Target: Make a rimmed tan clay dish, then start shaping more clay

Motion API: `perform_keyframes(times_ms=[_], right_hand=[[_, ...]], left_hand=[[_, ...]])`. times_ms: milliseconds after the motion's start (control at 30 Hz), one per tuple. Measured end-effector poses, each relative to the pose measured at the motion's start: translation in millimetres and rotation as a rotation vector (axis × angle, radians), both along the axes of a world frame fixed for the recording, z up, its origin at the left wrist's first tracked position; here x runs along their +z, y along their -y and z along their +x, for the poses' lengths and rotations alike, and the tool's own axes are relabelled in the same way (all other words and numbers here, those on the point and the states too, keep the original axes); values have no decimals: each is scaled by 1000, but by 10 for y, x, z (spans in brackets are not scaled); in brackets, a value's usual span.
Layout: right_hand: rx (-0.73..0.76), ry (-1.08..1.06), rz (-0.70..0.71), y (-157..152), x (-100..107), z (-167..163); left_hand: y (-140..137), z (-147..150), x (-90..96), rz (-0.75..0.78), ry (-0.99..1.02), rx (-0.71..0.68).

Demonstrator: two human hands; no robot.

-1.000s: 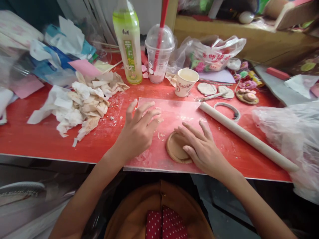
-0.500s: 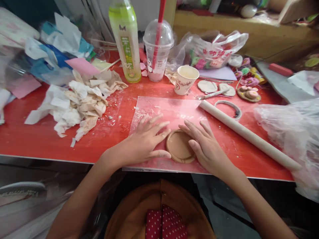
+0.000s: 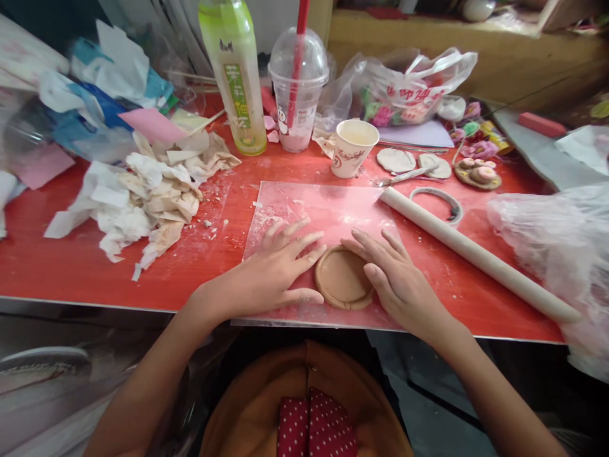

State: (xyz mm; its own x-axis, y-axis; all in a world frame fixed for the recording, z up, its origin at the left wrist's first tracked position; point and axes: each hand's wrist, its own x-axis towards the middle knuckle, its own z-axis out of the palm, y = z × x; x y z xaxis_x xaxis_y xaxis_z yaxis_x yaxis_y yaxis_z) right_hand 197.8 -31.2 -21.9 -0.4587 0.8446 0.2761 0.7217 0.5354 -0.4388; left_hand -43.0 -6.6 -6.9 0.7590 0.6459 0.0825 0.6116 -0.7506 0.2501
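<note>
A round, shallow brown clay dish (image 3: 343,279) with a raised rim lies on a clear plastic sheet (image 3: 328,206) near the table's front edge. To its left is my left hand (image 3: 276,273), open with fingers spread, the fingertips close to the rim. My right hand (image 3: 397,279) is on the other side, also open, and its fingers cover part of the dish's right rim. Whether either hand touches the clay I cannot tell. Neither one grips anything.
A long pale roller (image 3: 476,254) lies diagonally at the right, beside a tape-like ring (image 3: 440,202). Behind the sheet stand a paper cup (image 3: 353,149), a plastic cup (image 3: 295,95) and a tall bottle (image 3: 235,82). Crumpled tissues (image 3: 147,197) lie at the left, a plastic bag (image 3: 556,247) at the right.
The view has shifted slightly. My right hand sits a little farther right of the dish, showing slightly more of its surface; my left hand is nearly unchanged.
</note>
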Motion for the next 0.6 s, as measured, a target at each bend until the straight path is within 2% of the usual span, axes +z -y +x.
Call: perform_keyframes(times_ms=[300, 400, 600], right_hand=[[-1, 6, 9, -1, 3, -12], [-17, -3, 47, 24, 9, 3], [-55, 33, 71, 128, -10, 81]], left_hand=[[-1, 2, 11, -41, -28, 9], [5, 8, -1, -28, -37, 22], [25, 18, -33, 22, -9, -38]])
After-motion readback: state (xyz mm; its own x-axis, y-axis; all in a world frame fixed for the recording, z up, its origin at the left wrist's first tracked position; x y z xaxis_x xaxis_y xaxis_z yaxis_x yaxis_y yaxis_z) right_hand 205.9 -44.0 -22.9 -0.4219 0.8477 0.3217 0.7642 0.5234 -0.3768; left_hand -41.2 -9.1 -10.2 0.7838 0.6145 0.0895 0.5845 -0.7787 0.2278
